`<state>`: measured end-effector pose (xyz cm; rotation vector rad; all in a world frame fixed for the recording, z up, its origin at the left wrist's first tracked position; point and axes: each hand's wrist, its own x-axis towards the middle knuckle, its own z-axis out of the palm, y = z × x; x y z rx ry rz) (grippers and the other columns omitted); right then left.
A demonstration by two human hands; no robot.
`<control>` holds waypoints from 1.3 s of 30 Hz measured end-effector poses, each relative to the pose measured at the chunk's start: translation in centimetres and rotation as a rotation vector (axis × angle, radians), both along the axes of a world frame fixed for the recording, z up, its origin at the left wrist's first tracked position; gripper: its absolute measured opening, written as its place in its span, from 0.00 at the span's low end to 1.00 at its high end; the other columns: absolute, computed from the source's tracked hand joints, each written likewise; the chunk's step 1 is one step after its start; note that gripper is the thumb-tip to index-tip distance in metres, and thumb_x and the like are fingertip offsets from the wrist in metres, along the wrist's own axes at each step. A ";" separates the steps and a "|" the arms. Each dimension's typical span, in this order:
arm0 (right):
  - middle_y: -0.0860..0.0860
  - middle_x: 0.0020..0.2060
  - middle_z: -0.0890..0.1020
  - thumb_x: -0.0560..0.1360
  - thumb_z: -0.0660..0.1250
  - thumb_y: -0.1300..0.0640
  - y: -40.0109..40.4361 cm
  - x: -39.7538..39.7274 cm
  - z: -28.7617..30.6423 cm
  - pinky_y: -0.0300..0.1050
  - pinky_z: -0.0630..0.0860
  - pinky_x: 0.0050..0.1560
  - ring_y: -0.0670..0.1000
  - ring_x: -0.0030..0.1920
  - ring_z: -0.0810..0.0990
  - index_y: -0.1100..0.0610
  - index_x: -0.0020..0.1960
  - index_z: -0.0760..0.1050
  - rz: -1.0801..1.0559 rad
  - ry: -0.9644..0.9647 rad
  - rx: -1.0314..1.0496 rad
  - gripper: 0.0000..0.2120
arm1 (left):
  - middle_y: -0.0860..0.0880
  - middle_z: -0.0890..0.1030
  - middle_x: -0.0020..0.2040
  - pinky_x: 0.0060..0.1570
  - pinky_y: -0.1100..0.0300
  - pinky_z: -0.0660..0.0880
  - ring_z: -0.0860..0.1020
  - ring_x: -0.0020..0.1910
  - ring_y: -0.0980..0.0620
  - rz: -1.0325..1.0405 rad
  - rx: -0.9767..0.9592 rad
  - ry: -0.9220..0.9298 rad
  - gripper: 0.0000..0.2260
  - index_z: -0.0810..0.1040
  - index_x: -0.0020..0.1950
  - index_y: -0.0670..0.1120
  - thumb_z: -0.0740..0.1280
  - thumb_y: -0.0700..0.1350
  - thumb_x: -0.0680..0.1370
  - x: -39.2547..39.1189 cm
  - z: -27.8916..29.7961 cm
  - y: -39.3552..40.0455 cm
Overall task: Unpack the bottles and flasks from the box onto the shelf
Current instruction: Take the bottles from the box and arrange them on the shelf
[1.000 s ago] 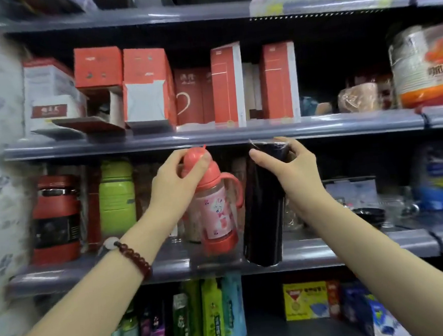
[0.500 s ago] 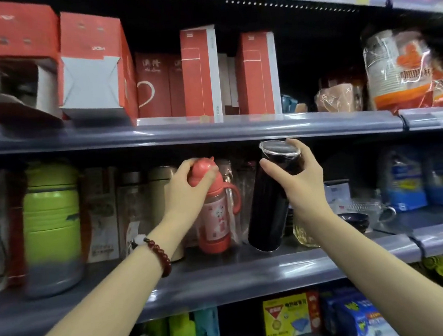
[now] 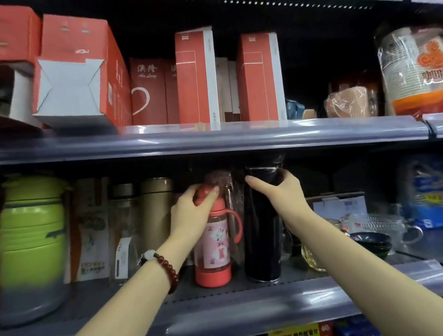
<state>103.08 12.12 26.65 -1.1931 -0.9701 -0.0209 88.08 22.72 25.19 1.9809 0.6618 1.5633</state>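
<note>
Far to the left of both hands a green flask (image 3: 31, 233) stood on the middle shelf (image 3: 225, 312), and nearer in a gold flask (image 3: 158, 211) stood just left of the left hand's fingers. The left hand (image 3: 192, 217), a red bead bracelet (image 3: 167, 271) on its wrist, had its fingers curled over the red cap of the pink bottle (image 3: 215, 247), gripping it from above; the bottle stood upright on the shelf below the fingers, its handle turned to the right. Just beside it to the right, the black flask (image 3: 261, 230) stood upright on the same shelf, and the right hand (image 3: 282, 195) clasped it near the top, fingers wrapped round its front. To the right of those fingers lay dark bowls (image 3: 372, 241) and glassware (image 3: 381, 222).
</note>
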 end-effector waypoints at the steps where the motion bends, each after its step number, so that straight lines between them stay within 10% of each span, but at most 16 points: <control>1: 0.46 0.49 0.84 0.54 0.77 0.37 0.3 0.2 0.0 0.52 0.78 0.58 0.49 0.51 0.83 0.50 0.57 0.77 0.014 -0.001 -0.019 0.34 | 0.54 0.80 0.47 0.49 0.64 0.68 0.78 0.51 0.51 0.006 -0.011 0.005 0.15 0.78 0.58 0.52 0.66 0.58 0.75 0.0 -0.1 0.2; 20: 0.50 0.64 0.76 0.72 0.71 0.49 -2.8 0.8 -3.9 0.45 0.71 0.60 0.50 0.61 0.76 0.55 0.72 0.64 0.035 -0.066 -0.177 0.32 | 0.49 0.74 0.62 0.56 0.63 0.67 0.72 0.58 0.55 0.179 0.270 0.066 0.23 0.72 0.65 0.49 0.72 0.51 0.72 -3.2 -2.2 -0.4; 25: 0.44 0.51 0.75 0.73 0.71 0.53 -2.6 0.5 -6.9 0.42 0.70 0.53 0.47 0.52 0.76 0.55 0.71 0.63 0.104 -0.045 -0.349 0.29 | 0.50 0.76 0.49 0.40 0.68 0.70 0.77 0.48 0.51 0.216 0.097 0.076 0.16 0.72 0.51 0.49 0.74 0.49 0.70 -3.4 -4.8 -1.5; 39: 0.53 0.58 0.78 0.61 0.80 0.51 -2.4 -0.1 -8.2 0.40 0.70 0.50 0.50 0.53 0.76 0.57 0.65 0.67 -0.103 -0.193 -0.484 0.38 | 0.43 0.75 0.61 0.55 0.52 0.74 0.74 0.60 0.44 0.269 -0.091 0.223 0.35 0.68 0.63 0.43 0.78 0.53 0.63 -1.2 -6.4 -1.5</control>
